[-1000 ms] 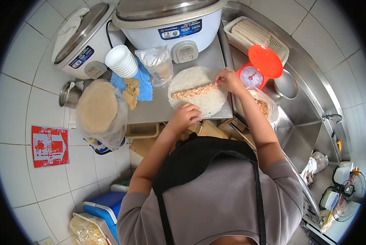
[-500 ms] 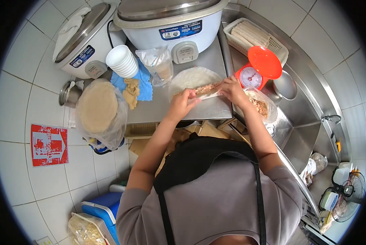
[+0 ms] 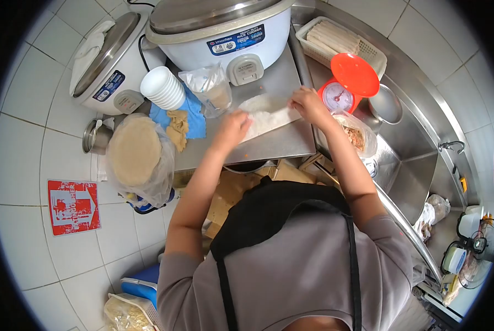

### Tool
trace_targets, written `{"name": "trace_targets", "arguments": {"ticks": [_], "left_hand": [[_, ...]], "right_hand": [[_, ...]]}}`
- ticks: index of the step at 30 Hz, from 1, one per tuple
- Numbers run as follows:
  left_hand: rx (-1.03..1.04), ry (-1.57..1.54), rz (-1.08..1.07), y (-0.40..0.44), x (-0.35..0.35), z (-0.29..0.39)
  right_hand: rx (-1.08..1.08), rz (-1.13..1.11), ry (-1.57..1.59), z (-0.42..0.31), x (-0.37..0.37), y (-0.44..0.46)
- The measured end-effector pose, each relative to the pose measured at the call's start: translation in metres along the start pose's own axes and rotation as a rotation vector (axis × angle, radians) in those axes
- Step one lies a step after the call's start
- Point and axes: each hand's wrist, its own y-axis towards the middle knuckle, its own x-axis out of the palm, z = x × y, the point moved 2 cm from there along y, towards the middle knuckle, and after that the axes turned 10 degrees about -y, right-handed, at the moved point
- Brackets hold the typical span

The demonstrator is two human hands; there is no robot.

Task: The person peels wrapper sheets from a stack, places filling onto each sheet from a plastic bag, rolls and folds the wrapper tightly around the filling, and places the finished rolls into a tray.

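Observation:
On the steel table [image 3: 282,142] lies a white wrapper [image 3: 268,122], its near side folded over so that the filling is covered. My left hand [image 3: 234,130] grips the left end of the folded wrapper. At the right end, my right hand [image 3: 308,106] pinches it between thumb and fingers. The far part of the wrapper still lies flat behind the fold. A stack of round wrappers [image 3: 135,150] in a plastic bag is at the left, and a bag of chopped filling [image 3: 355,136] is right of my right hand.
Behind stand two rice cookers [image 3: 225,48], white cups [image 3: 163,89], a blue cloth [image 3: 194,118] and a plastic bag [image 3: 212,95]. On the right are a red scale [image 3: 337,98], a basket of rolls [image 3: 380,58], a metal bowl [image 3: 387,105] and a sink [image 3: 409,176].
My hands first took hold of the wrapper's near edge, then folded it over the line of filling, which is now hidden. My left hand has shifted slightly left. The view has tilted a little.

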Motion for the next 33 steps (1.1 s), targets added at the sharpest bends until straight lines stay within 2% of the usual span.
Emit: {"name": "trace_targets", "arguments": {"ticks": [1, 4, 7, 8, 12, 15, 17, 21, 23, 26, 29, 33], "left_hand": [[-0.027, 0.037, 0.008, 0.011, -0.001, -0.008], [-0.101, 0.156, 0.036, 0.033, -0.004, -0.028], [-0.161, 0.266, 0.064, 0.046, 0.003, -0.046], [-0.171, 0.294, 0.07, 0.048, 0.006, -0.052], [-0.273, 0.308, 0.026, 0.056, 0.01, -0.054], [-0.458, -0.04, -0.038, 0.066, 0.008, -0.059], [-0.557, -0.254, -0.044, 0.067, 0.018, -0.094], [-0.72, -0.679, -0.081, 0.066, 0.021, -0.093], [-0.699, -0.698, -0.067, 0.062, 0.018, -0.085], [-0.679, -0.709, -0.117, 0.061, 0.018, -0.091], [-0.667, -0.717, -0.131, 0.058, 0.019, -0.091], [-0.629, -0.683, -0.111, 0.057, 0.021, -0.091]], "right_hand": [[0.005, 0.061, -0.022, -0.003, 0.004, 0.007], [-0.023, 0.446, -0.188, -0.019, 0.007, 0.019], [-0.099, 0.251, -0.058, -0.038, 0.013, 0.017], [-0.107, 0.114, 0.041, -0.041, 0.029, 0.014], [-0.169, 0.053, 0.065, -0.065, 0.065, 0.011], [-0.15, -0.015, 0.006, -0.07, 0.081, 0.014], [-0.15, -0.024, 0.002, -0.073, 0.082, 0.016], [-0.117, -0.247, -0.011, -0.082, 0.075, 0.019], [-0.128, -0.364, -0.04, -0.082, 0.076, 0.027], [-0.163, -0.33, 0.198, -0.089, 0.095, 0.035], [-0.225, -0.409, 0.011, -0.106, 0.096, 0.034], [-0.175, -0.532, -0.018, -0.109, 0.099, 0.034]]}}
